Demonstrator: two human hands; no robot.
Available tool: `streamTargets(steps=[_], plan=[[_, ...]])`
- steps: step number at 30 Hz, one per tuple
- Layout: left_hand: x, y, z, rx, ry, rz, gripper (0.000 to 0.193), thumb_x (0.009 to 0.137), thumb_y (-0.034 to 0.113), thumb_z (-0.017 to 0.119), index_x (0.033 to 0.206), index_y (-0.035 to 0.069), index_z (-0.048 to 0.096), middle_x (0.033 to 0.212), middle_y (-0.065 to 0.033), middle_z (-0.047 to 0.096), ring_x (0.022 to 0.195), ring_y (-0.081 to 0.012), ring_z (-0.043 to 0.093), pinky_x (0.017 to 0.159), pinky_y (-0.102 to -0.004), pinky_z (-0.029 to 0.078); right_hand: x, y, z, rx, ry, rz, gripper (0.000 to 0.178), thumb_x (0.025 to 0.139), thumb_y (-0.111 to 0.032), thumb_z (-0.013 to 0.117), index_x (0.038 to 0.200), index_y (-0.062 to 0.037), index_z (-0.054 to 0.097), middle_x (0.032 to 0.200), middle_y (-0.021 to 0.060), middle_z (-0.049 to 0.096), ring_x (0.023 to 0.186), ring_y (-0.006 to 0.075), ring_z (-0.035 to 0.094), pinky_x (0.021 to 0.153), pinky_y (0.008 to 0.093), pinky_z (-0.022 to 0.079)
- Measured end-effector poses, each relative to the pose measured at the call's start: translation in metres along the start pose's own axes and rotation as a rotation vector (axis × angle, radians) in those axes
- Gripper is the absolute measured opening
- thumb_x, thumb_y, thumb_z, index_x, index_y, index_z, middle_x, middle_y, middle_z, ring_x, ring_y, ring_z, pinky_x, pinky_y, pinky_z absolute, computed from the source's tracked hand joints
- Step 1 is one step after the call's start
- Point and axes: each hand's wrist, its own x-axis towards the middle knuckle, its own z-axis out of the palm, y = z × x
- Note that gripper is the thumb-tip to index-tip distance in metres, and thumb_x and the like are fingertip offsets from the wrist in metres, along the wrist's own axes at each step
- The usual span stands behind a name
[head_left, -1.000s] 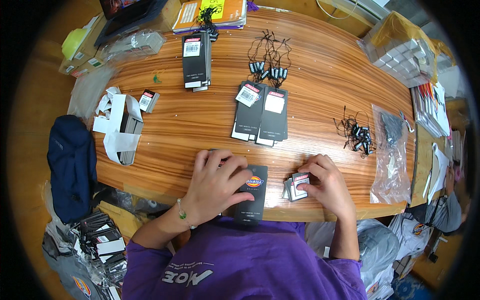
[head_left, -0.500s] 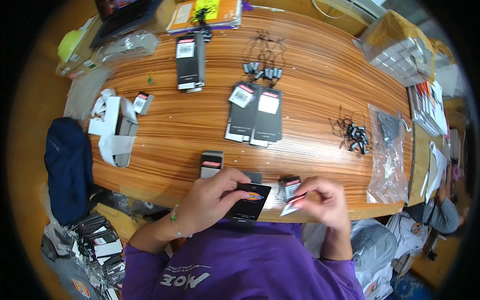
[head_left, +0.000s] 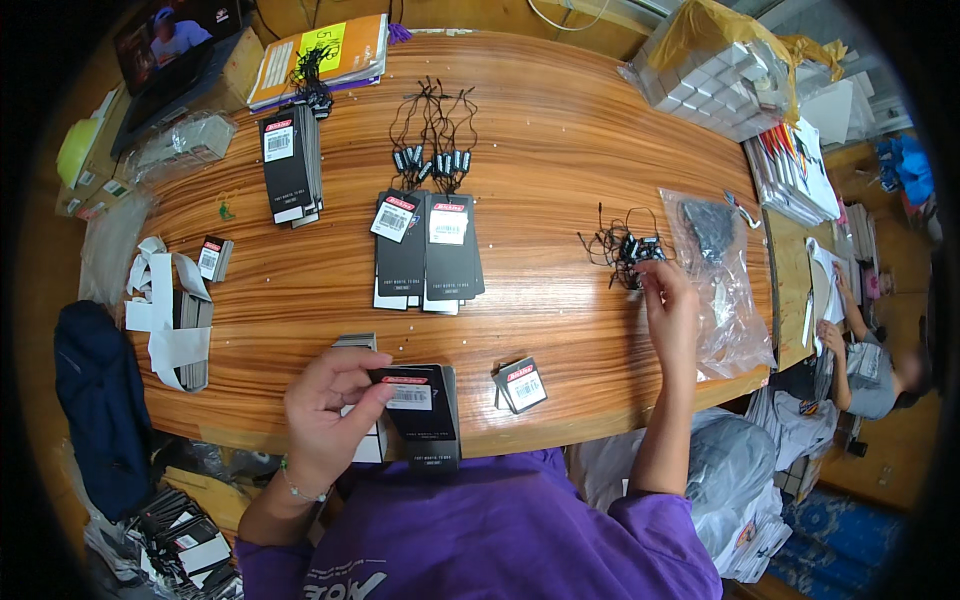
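My left hand (head_left: 335, 405) is closed on a black hang tag (head_left: 415, 425) near the front edge of the table, thumb in front. A small white barcode card with a red top lies against the tag's upper part. More dark tags are partly visible behind it, and beside my fingers is a tag stack (head_left: 355, 341). Out to the right, my right hand (head_left: 670, 305) pinches at a tangled pile of black tag strings (head_left: 632, 248); its fingertips touch the strings. A small stack of barcode cards (head_left: 522, 386) sits between my hands.
Finished-looking tags with strings (head_left: 450, 250) lie mid-table, with another tag bundle (head_left: 290, 165) farther left. A torn white box (head_left: 180, 335) stands at the left. To the right are a clear plastic bag (head_left: 720, 290) and a wrapped carton (head_left: 705, 85). Another person's arm (head_left: 842, 365) shows far right.
My right hand has left the small card stack and moved right and away to the string pile. The tag in my left hand now shows its barcode card. The whole view has shifted.
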Motion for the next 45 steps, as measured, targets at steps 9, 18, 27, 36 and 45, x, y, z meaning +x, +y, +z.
streamTargets(steps=[9, 18, 27, 36, 45], plan=[[0.004, 0.003, 0.003, -0.023, -0.036, -0.048, 0.025, 0.079, -0.006, 0.06, 0.103, -0.002, 0.054, 0.083, -0.0066, 0.064, 0.075, -0.0081, 0.061, 0.065, -0.0187, 0.048, 0.011, 0.025, -0.006, 0.254, -0.04, 0.207, 0.014, 0.078, -0.002, 0.063, 0.091, -0.001, 0.06, 0.082, 0.0063, 0.057, 0.075, 0.0172, 0.052, 0.068, 0.026, 0.042], [0.009, 0.007, 0.006, -0.011, -0.079, -0.025, 0.025, 0.08, -0.005, 0.06, 0.104, -0.002, 0.055, 0.077, -0.005, 0.064, 0.071, -0.0052, 0.058, 0.063, -0.018, 0.046, 0.037, 0.007, -0.037, 0.829, 0.138, 0.289, 0.035, 0.084, -0.006, 0.057, 0.118, 0.0016, 0.051, 0.081, -0.0005, 0.052, 0.071, 0.0071, 0.048, 0.064, 0.0206, 0.041], [0.02, 0.012, 0.007, 0.082, -0.163, 0.078, 0.015, 0.08, 0.0, 0.063, 0.095, -0.002, 0.06, 0.08, -0.0072, 0.066, 0.073, -0.0095, 0.062, 0.067, -0.0209, 0.05, 0.057, -0.06, -0.047, 1.465, -0.107, 0.098, 0.009, 0.081, -0.007, 0.057, 0.089, -0.0046, 0.053, 0.081, 0.0071, 0.056, 0.077, 0.0166, 0.054, 0.073, 0.0286, 0.045], [0.029, 0.026, 0.002, 0.375, -0.101, 0.252, 0.011, 0.079, 0.004, 0.063, 0.089, 0.001, 0.062, 0.098, -0.0109, 0.06, 0.072, -0.017, 0.059, 0.061, -0.0247, 0.047, 0.044, -0.19, 0.029, 1.061, -0.706, -0.314, 0.012, 0.076, -0.002, 0.065, 0.088, -0.0017, 0.062, 0.087, 0.0044, 0.062, 0.083, 0.0118, 0.056, 0.077, 0.0262, 0.043], [0.029, 0.049, -0.019, 0.543, 0.119, 0.406, 0.012, 0.078, 0.002, 0.063, 0.089, -0.001, 0.063, 0.084, -0.0063, 0.059, 0.066, -0.0142, 0.06, 0.057, -0.0237, 0.047, 0.056, -0.22, 0.05, 1.239, -0.632, -0.244, 0.009, 0.076, -0.002, 0.064, 0.083, -0.001, 0.059, 0.074, -0.0002, 0.058, 0.07, 0.0058, 0.052, 0.066, 0.0211, 0.042]])
